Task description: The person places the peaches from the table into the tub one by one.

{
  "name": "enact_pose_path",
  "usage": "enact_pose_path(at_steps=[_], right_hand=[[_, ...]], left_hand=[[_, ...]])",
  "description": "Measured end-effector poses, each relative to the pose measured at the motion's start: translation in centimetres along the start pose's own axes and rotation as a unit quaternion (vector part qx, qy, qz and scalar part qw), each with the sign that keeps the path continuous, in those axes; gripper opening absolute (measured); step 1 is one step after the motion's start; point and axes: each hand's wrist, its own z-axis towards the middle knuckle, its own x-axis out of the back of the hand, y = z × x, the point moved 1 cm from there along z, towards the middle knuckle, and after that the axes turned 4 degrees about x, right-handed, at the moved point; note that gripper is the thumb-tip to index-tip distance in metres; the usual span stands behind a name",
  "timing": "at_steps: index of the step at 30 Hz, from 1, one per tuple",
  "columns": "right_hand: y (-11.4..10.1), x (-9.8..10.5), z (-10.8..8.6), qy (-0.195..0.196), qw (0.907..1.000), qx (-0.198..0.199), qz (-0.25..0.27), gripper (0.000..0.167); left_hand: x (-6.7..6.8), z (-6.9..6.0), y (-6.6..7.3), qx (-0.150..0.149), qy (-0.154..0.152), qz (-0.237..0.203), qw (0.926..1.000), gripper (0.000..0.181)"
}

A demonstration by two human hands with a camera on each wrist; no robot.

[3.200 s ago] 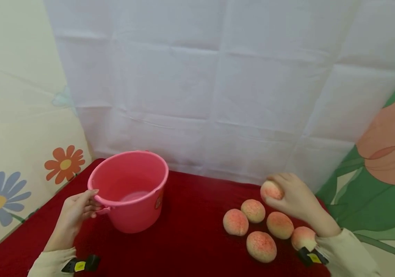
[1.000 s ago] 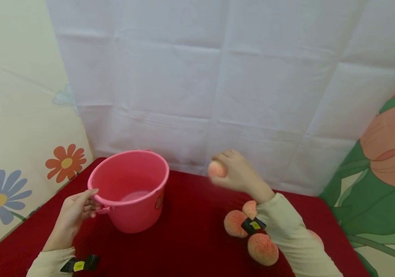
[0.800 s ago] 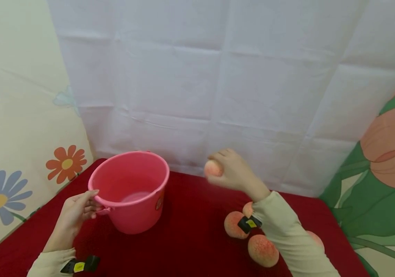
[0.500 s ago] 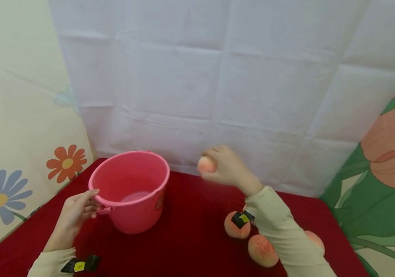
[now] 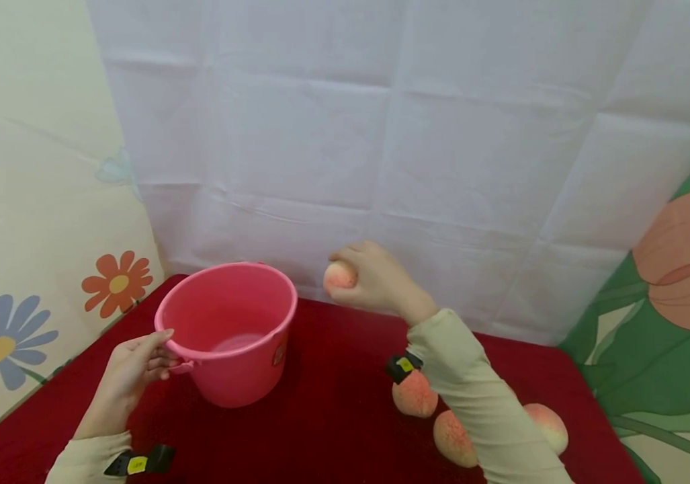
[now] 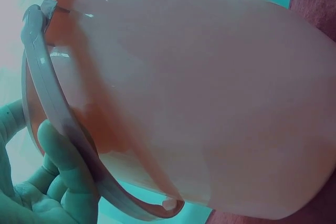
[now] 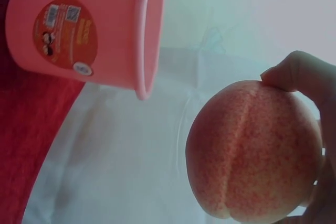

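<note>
A pink bucket [image 5: 232,376] stands upright on the red cloth, its inside bare in the head view. My left hand [image 5: 130,373] pinches its near-left rim; in the left wrist view the left hand [image 6: 58,182] has its fingers at the rim and the bucket's handle [image 6: 58,98]. Right of the bucket, my right hand [image 5: 375,279] holds a peach [image 5: 340,276] in the air, a little above rim height. The right wrist view shows that peach [image 7: 254,153] between thumb and fingers, apart from the labelled bucket [image 7: 110,30].
Below the right forearm lie more peaches on the cloth: one peach [image 5: 415,395] by the wrist strap, another peach [image 5: 455,438] nearer, and a third peach [image 5: 547,428] to the right. A white sheet [image 5: 296,148] hangs behind the red cloth [image 5: 332,417].
My right hand has carried the peach leftward from the group on the right to near the bucket, rising slightly. My left hand and the bucket have stayed in place.
</note>
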Motion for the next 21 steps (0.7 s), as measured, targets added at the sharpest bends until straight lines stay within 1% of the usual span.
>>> enact_pose_path(at_steps=[3, 8, 15, 21], right_hand=[[-0.5, -0.2, 0.7, 0.001, 0.9999, 0.009, 0.007, 0.040], [-1.1, -0.6, 1.9, -0.005, 0.9996, 0.015, 0.022, 0.040], [-2.0, -1.5, 3.3, -0.017, 0.9987, 0.027, 0.039, 0.041], [-3.1, -2.2, 4.5, -0.052, 0.9974, 0.018, 0.047, 0.039]], left_hand=[[0.1, 0.0, -0.1, -0.005, -0.002, -0.003, 1.0000, 0.029], [0.1, -0.1, -0.2, -0.024, -0.010, -0.007, 0.9996, 0.029], [0.1, 0.1, -0.1, -0.019, -0.012, -0.011, 0.9997, 0.030], [0.3, 0.2, -0.2, -0.018, -0.009, -0.012, 0.9997, 0.030]])
